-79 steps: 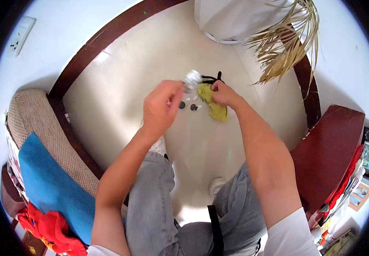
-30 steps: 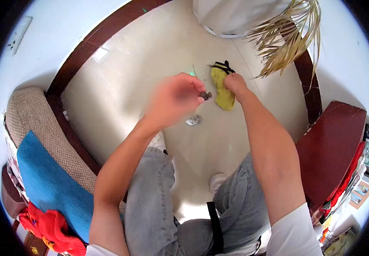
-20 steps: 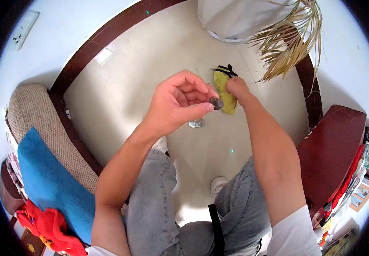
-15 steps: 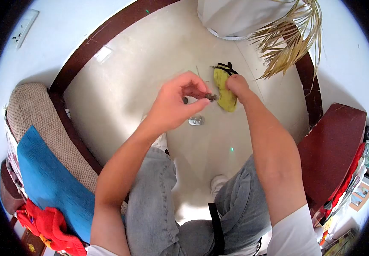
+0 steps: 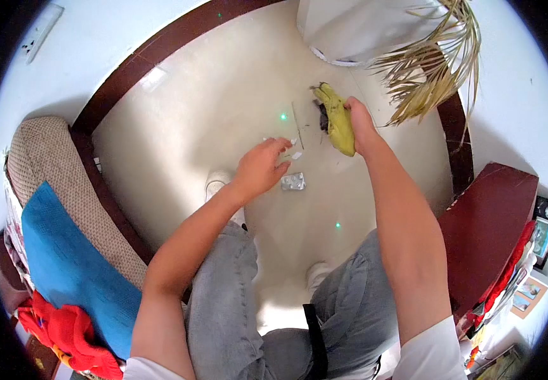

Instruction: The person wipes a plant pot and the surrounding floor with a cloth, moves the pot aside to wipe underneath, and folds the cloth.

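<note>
My right hand [image 5: 361,132] is gripping the green cloth [image 5: 339,125] — thumb and fingers clamping together on its right-hand edge — while my left hand [image 5: 262,170] is hovering by the white scraps [image 5: 297,155] with thumb and fingertips standing apart, and I am seeing nothing held between them. The cloth is lying to the right of my left fingertips and a little farther from my body, its long axis slanting from far left to near right, so its near end is pointing back toward my right wrist and its far end is leaning away. Something dark [image 5: 323,117] is showing along the cloth's left edge, on the side facing my left hand; I am not making out what it is. Between the two hands, a thin stick [image 5: 297,125] is lying on the floor [image 5: 179,120], running roughly away from me, nearer the left hand at its close end. The pill pack [image 5: 293,182] is lying just beside my left thumb, to the right and closer to my knees, its longer side running left to right. For the scraps and the pack, my left hand is sitting nearer — only my right is touching the cloth.
</note>
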A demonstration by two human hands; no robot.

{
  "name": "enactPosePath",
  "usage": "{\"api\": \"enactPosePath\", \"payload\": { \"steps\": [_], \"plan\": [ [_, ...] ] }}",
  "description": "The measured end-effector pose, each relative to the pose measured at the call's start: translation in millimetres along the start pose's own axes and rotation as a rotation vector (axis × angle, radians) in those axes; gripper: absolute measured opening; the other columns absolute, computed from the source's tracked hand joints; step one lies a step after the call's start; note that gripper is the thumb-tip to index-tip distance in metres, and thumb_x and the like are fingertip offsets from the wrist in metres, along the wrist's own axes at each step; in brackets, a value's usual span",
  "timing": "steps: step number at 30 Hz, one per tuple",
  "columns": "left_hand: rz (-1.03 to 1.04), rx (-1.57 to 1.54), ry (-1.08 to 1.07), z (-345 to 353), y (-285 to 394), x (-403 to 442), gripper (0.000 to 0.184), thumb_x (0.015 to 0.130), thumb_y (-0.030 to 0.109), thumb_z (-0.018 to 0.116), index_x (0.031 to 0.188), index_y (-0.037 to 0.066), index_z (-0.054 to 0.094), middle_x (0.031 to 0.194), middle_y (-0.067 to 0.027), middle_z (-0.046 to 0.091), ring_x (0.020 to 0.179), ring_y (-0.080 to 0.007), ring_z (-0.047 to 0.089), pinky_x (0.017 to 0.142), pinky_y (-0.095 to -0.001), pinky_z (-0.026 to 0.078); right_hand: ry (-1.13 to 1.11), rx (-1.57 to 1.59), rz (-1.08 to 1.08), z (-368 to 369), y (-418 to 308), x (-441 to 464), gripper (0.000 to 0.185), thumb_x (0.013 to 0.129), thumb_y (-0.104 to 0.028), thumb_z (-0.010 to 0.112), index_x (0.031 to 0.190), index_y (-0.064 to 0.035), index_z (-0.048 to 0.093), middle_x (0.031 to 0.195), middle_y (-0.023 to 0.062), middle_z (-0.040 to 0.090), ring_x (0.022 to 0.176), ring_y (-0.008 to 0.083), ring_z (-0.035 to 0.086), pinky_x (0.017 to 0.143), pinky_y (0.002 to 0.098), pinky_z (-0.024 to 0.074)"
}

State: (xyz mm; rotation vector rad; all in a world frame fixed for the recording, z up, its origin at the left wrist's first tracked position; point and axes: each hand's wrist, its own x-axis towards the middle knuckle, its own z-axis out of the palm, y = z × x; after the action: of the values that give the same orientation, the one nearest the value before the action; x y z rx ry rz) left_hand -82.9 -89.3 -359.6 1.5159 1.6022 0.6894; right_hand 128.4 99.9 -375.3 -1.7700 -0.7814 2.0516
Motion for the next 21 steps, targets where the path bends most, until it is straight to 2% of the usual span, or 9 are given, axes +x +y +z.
{"api": "enactPosePath", "payload": {
  "steps": [2,4,7,11,12,15,16,20,21],
  "plan": [
    [-0.044,-0.130,0.121,-11.1,6.3,19.5,0.043,0.090,0.009,0.071,0.131,0.007,0.057,0.119,-0.0139,0.067,0.106,-0.0274,0.068,0.090,-0.0389,0.055,-0.152,0.027,0.011,25.3,-29.0,-40.0,0.046,0.100,-0.043,0.050,0.118,-0.0059,0.069,0.091,0.0069,0.070,0.067,0.0194,0.063,0.064,0.0358,0.0547],
    [-0.037,-0.240,0.302,-23.5,9.1,41.3,0.049,0.093,0.010,0.069,0.139,0.007,0.052,0.124,-0.0138,0.067,0.109,-0.0229,0.066,0.094,-0.0366,0.053,-0.232,0.012,0.083,37.2,-45.8,-56.7,0.051,0.101,-0.050,0.050,0.119,-0.0060,0.069,0.093,0.0065,0.071,0.068,0.0180,0.065,0.064,0.0342,0.0548],
    [-0.121,-0.533,0.432,-45.3,10.3,70.5,0.053,0.097,0.012,0.063,0.146,0.008,0.045,0.130,-0.0156,0.065,0.115,-0.0217,0.062,0.099,-0.0364,0.050,-0.327,0.018,0.106,50.0,-55.1,-69.8,0.056,0.102,-0.055,0.050,0.121,-0.0052,0.068,0.095,0.0062,0.072,0.072,0.0165,0.067,0.066,0.0326,0.0561],
    [-0.439,-0.864,0.026,-92.0,30.9,71.8,0.065,0.097,0.020,0.063,0.155,0.009,0.036,0.134,-0.0155,0.062,0.122,-0.0227,0.059,0.103,-0.0402,0.047,-0.453,0.088,0.037,64.2,-52.5,-77.2,0.055,0.101,-0.052,0.055,0.124,-0.0036,0.067,0.100,0.0072,0.074,0.081,0.0163,0.070,0.070,0.0336,0.0592],
    [-0.389,-0.894,-0.090,-96.2,27.0,69.4,0.074,0.094,0.019,0.068,0.156,0.005,0.032,0.132,-0.0146,0.062,0.118,-0.0219,0.062,0.100,-0.0398,0.050,-0.463,0.060,0.041,66.2,-51.7,-79.7,0.053,0.100,-0.049,0.057,0.125,-0.0035,0.066,0.102,0.0077,0.074,0.082,0.0168,0.071,0.071,0.0341,0.0596],
    [-0.432,-0.964,-0.229,-96.1,28.9,57.5,0.072,0.092,0.016,0.071,0.153,0.001,0.036,0.127,-0.0138,0.064,0.112,-0.0207,0.065,0.096,-0.0370,0.054,-0.497,-0.053,0.021,70.0,-51.5,-83.8,0.047,0.098,-0.041,0.062,0.127,-0.0040,0.063,0.107,0.0092,0.073,0.086,0.0189,0.072,0.073,0.0356,0.0606],
    [-0.413,-0.945,-0.253,-98.8,30.3,53.5,0.061,0.091,0.012,0.073,0.144,0.000,0.046,0.120,-0.0116,0.067,0.106,-0.0187,0.068,0.092,-0.0344,0.057,-0.510,-0.108,-0.006,70.7,-50.4,-82.7,0.046,0.097,-0.037,0.062,0.128,-0.0045,0.062,0.109,0.0097,0.073,0.087,0.0199,0.072,0.073,0.0360,0.0607],
    [-0.270,-1.112,0.027,-120.9,36.9,45.8,0.035,0.091,0.005,0.068,0.124,0.000,0.060,0.111,-0.0111,0.069,0.102,-0.0172,0.068,0.091,-0.0327,0.055,-0.526,-0.046,0.109,76.3,-55.6,-80.5,0.045,0.095,-0.030,0.061,0.132,-0.0063,0.059,0.117,0.0096,0.071,0.094,0.0221,0.072,0.080,0.0383,0.0598],
    [-0.226,-1.139,0.046,-129.7,44.2,43.4,0.035,0.091,0.004,0.068,0.125,0.000,0.060,0.111,-0.0109,0.069,0.102,-0.0168,0.068,0.091,-0.0321,0.055,-0.543,-0.020,0.074,78.4,-55.8,-78.8,0.046,0.094,-0.029,0.061,0.134,-0.0062,0.058,0.119,0.0092,0.070,0.097,0.0221,0.071,0.084,0.0393,0.0586]
  ]
}}
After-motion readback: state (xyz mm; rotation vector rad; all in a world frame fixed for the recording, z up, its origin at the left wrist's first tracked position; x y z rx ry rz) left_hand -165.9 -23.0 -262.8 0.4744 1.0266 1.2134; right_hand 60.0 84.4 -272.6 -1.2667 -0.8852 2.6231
